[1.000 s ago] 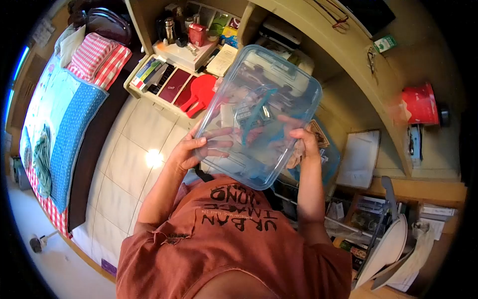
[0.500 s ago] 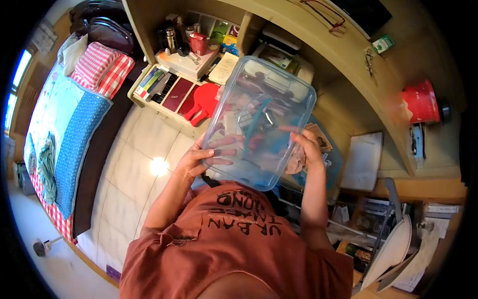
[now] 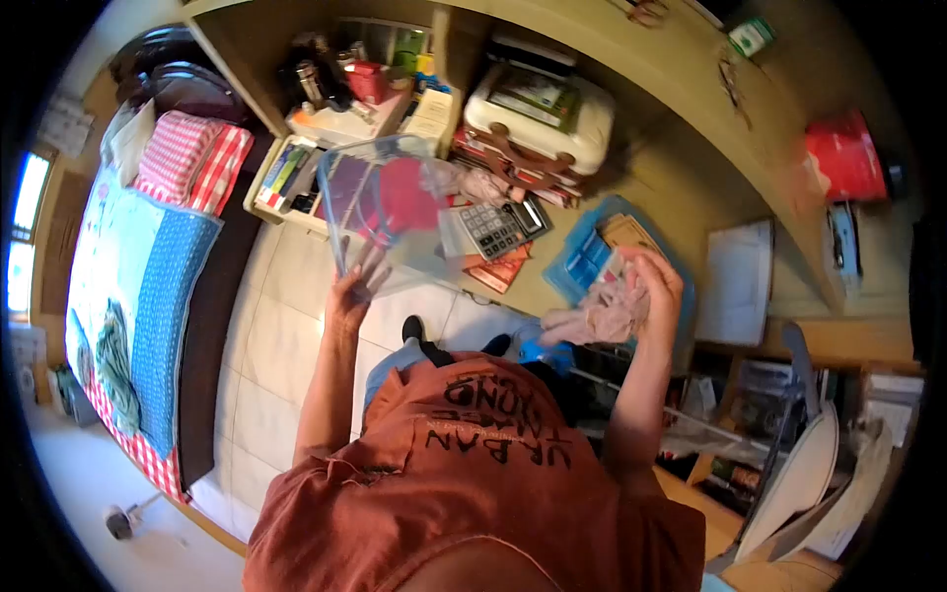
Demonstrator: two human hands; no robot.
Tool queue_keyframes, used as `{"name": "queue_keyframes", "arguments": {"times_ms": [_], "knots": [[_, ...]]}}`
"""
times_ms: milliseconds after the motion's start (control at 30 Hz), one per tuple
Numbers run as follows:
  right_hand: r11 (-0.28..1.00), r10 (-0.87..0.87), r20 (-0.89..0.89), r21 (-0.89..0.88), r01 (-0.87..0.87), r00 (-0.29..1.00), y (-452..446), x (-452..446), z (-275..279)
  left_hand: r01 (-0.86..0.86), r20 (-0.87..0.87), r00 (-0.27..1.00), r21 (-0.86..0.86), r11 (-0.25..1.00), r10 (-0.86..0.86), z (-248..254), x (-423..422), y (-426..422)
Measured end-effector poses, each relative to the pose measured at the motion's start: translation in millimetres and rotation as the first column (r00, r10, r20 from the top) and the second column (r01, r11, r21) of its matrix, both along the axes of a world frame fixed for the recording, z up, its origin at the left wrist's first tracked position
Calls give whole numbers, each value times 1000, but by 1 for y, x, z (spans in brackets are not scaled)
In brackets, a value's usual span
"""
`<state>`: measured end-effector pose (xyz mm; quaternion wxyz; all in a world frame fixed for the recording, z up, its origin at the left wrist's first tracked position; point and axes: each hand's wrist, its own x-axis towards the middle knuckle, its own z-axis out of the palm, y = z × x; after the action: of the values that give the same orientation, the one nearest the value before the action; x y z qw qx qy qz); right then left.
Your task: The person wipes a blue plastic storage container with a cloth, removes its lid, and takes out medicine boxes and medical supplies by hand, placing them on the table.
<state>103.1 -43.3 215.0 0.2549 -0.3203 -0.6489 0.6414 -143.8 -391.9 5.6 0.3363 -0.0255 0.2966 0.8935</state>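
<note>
My left hand (image 3: 353, 286) grips the near edge of a shallow, clear plastic lid (image 3: 340, 202), tilted and blurred by motion. Its fingers show through the plastic. At the right, my right hand (image 3: 661, 286) has its fingers closed on a crumpled pale pink cloth (image 3: 602, 311), which hangs over the near side of an open blue plastic tub (image 3: 567, 261). Brown card-like pieces lie in the tub, partly hidden by the hand and cloth. Between the hands, a calculator (image 3: 493, 229) sits on the desk above red-orange papers (image 3: 498, 268).
A white case with brown handles (image 3: 538, 123) stands at the back of the desk. An open drawer (image 3: 286, 212) with boxes juts out at left. A bed (image 3: 163, 296) is further left. A folded chair (image 3: 789, 483) and a red container (image 3: 846, 158) are at right.
The clear lid has moved left in my left hand, uncovering the calculator and blue tub. My right hand has let go of the lid and moved right, with the pink cloth in it.
</note>
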Motion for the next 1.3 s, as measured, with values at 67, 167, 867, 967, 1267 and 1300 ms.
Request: {"name": "queue_keyframes", "arguments": {"times_ms": [67, 167, 867, 967, 1267, 1300], "knots": [[993, -114, -97, -25, 112, 989, 7, 15, 14, -25, 36, 999, 41, 999, 24, -24, -11, 13], [986, -112, -154, 107, 129, 982, 12, 44, 40, -55, 73, 996, 57, 997, 50, -54, -17, 23], [998, 59, -102, -10, -60, 993, -33, 50, 6, 481, 242, 782, -821, 309, -574, -87, -8, 75], [983, 180, -58, 54, -177, 982, -40, 22, -1, 457, 225, 768, -848, 267, -600, -92, 0, 68], [752, 239, -95, 648, -122, 966, -69, -87, -61, 651, 106, 751, 53, 757, -652, 55, 76, 149], [734, 282, -41, 652, -188, 959, -69, -88, -73, 544, 258, 807, 25, 839, -531, 51, 74, 158]]}}
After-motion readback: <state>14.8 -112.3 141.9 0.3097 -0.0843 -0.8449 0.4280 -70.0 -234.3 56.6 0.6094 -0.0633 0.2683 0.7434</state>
